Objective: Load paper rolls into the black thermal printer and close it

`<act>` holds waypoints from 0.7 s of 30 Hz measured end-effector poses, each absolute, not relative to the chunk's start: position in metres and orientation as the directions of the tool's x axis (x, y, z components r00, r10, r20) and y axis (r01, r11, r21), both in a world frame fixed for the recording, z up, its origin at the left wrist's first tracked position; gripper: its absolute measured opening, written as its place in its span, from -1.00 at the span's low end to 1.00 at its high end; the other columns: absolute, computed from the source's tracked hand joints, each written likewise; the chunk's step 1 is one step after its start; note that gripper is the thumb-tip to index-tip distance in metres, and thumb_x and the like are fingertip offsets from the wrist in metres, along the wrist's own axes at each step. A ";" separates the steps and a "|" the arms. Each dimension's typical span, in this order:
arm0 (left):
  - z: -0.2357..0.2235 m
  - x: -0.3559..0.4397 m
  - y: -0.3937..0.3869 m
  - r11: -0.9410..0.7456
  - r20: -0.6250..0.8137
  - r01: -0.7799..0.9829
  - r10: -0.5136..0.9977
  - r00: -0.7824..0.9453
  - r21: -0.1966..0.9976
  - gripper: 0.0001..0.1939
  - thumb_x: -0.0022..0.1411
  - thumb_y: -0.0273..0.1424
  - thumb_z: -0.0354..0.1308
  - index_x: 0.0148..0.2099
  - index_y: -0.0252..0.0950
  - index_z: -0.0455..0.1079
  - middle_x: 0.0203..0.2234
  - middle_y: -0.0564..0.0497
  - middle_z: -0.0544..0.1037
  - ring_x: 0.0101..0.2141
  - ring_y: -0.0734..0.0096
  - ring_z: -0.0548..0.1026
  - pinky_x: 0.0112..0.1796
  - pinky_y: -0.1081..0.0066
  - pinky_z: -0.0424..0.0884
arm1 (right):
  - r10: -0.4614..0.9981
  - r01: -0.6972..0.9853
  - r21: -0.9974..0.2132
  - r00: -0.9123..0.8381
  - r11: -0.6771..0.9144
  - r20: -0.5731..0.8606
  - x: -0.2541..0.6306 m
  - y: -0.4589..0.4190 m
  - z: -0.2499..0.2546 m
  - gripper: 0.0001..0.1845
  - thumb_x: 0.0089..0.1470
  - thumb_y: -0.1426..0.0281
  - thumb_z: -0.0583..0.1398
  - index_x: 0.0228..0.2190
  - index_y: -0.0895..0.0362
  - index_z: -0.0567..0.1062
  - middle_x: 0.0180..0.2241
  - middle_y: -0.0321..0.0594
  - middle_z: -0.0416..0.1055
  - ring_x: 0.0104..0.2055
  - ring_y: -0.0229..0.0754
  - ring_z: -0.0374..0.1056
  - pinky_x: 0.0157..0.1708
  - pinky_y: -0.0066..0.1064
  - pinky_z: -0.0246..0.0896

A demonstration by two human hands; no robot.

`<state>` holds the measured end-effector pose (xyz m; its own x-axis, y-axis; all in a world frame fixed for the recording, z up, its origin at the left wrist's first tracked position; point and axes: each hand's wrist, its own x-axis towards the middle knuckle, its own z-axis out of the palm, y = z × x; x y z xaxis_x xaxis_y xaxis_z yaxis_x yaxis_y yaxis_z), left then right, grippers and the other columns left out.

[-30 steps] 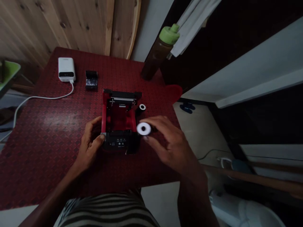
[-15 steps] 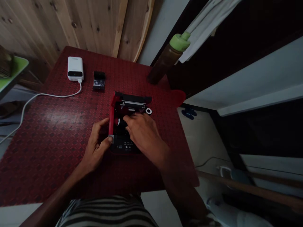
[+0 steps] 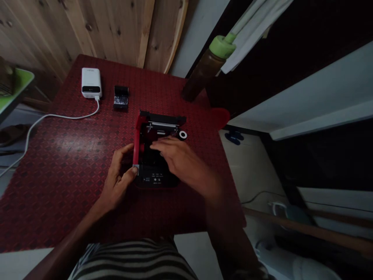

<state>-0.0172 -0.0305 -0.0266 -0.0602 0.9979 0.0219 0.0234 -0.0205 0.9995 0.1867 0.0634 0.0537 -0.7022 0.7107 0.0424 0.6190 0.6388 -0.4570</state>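
A red and black box-shaped device, which looks like a small printer, lies on the table with its lid raised at the back. My left hand is closed on its left edge, thumb on the grey front corner and fingers outside the red wall. Over the device's dark inside is my right hand, slightly blurred, its fingers close together and pointing left. Whatever lies under those fingers is hidden. A white ring shows beside the right hand, at the device's right side.
Behind the device lies a shiny black roll with a loose flap. A white power bank with a white cable stands at the back left. A brown bottle with a green cap stands at the back right on the red table.
My right hand has shifted slightly right and its fingers have straightened. The black roll with a white edge seen at its fingertips no longer shows. My left hand keeps its hold.
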 end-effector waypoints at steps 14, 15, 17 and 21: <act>-0.021 -0.018 -0.028 -0.030 0.033 0.031 0.994 -0.103 0.999 -0.40 0.46 -0.04 0.24 0.41 -0.16 0.41 0.26 -0.19 0.59 0.18 -0.10 0.60 0.16 -0.09 0.56 | 0.709 0.561 -0.492 -0.681 0.666 0.184 0.198 0.046 0.059 -0.75 0.47 0.58 0.23 -0.24 0.12 0.67 -0.20 -0.15 0.61 -0.06 -0.07 0.44 0.00 -0.22 0.45; -0.018 -0.019 -0.023 -0.038 0.044 0.042 0.990 -0.132 0.998 -0.41 0.46 -0.04 0.25 0.40 -0.15 0.43 0.27 -0.19 0.60 0.20 -0.11 0.60 0.17 -0.10 0.55 | 0.722 0.572 -0.477 -0.652 0.667 0.229 0.199 0.042 0.058 -0.74 0.47 0.57 0.22 -0.22 0.11 0.68 -0.19 -0.15 0.60 -0.06 -0.08 0.44 -0.01 -0.23 0.46; -0.008 -0.021 -0.007 -0.080 0.101 0.102 0.971 -0.219 0.992 -0.44 0.46 -0.02 0.28 0.37 -0.13 0.49 0.29 -0.17 0.59 0.24 -0.11 0.57 0.22 -0.11 0.52 | 0.740 0.596 -0.446 -0.596 0.668 0.312 0.202 0.033 0.054 -0.72 0.48 0.58 0.20 -0.20 0.10 0.68 -0.18 -0.15 0.59 -0.08 -0.09 0.44 -0.05 -0.24 0.47; 0.017 -0.020 0.041 -0.223 0.263 0.172 0.928 -0.263 0.960 -0.46 0.46 0.10 0.29 0.31 -0.06 0.55 0.30 -0.08 0.58 0.27 -0.03 0.54 0.27 -0.03 0.44 | 0.745 0.623 -0.410 -0.530 0.666 0.404 0.203 0.022 0.045 -0.66 0.47 0.62 0.17 -0.23 0.09 0.69 -0.24 -0.18 0.57 -0.13 -0.13 0.46 -0.10 -0.28 0.49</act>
<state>-0.0200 0.0409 0.0174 -0.2630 0.9283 0.2631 0.1716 -0.2233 0.9595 0.2034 0.0219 0.0454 -0.5304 0.7452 0.4042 0.6232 0.6659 -0.4101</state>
